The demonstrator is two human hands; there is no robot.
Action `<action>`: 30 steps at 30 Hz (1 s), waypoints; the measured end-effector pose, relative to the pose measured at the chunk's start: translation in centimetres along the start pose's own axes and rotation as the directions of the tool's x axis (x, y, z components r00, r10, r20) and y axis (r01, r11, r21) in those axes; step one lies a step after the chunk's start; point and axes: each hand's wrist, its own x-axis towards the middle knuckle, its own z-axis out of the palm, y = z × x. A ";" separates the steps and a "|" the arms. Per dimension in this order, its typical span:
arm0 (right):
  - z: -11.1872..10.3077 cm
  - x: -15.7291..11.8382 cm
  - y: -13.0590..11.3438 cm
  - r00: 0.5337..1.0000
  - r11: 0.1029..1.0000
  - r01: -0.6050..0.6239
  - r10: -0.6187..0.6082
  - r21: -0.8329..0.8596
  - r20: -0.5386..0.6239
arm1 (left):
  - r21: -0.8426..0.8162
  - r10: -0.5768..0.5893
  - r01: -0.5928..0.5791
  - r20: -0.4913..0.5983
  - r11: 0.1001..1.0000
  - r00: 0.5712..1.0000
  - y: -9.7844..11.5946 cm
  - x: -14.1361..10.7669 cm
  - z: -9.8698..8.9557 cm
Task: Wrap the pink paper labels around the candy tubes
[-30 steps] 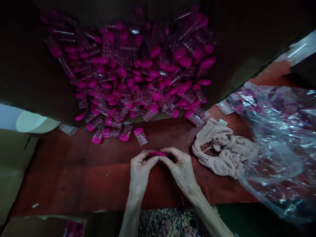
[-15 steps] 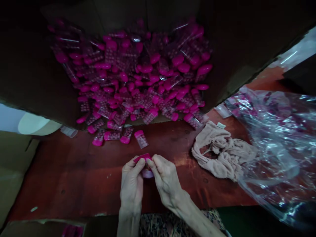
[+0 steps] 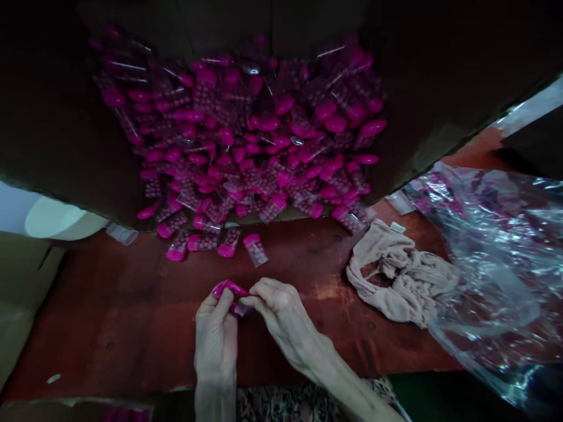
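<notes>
My left hand (image 3: 214, 334) grips a small clear packet with a magenta top (image 3: 231, 296) at its upper edge. The fingertips of my right hand (image 3: 281, 310) pinch the same packet from the right. Its contents are mostly hidden by my fingers. Just beyond my hands lies a loose packet of pink beads (image 3: 255, 249), not touching them. Several similar packets (image 3: 202, 242) lie beside it, at the foot of a large heap of magenta-topped packets (image 3: 237, 140).
The heap rests against a dark cardboard panel (image 3: 440, 76). A reddish wooden tabletop (image 3: 109, 334) runs beneath my hands. To the right lie a crumpled beige stocking-like cloth (image 3: 402, 278) and a large clear plastic bag (image 3: 488, 264) holding pink items.
Both hands have moved left, and the packet now lies tilted across my left fingers. My right hand has shifted its pinch toward the packet's right end.
</notes>
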 end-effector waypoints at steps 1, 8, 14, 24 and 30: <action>0.2 0.1 0.0 0.998 0.998 0.058 -0.057 -0.039 0.007 | -0.004 0.018 -0.018 -0.027 1.000 0.999 0.1 0.1 0.0; 1.2 2.5 0.5 0.993 0.963 0.033 -0.062 -0.267 -0.100 | -0.122 -0.014 -0.009 -0.189 0.993 0.982 0.8 1.1 -0.2; 2.9 4.9 2.1 0.949 0.798 -0.246 0.083 -0.550 -0.304 | -0.172 -0.008 -0.044 -0.288 0.984 0.958 1.6 2.1 0.9; -0.9 0.9 2.3 0.943 0.943 -0.180 0.085 -0.280 -0.321 | -0.190 0.076 -0.099 -0.129 0.977 0.989 1.0 1.8 3.5; -0.9 0.5 -0.2 0.932 0.868 -0.121 0.266 0.482 -0.245 | -0.113 0.094 -0.096 -0.027 0.989 0.995 0.0 0.1 4.6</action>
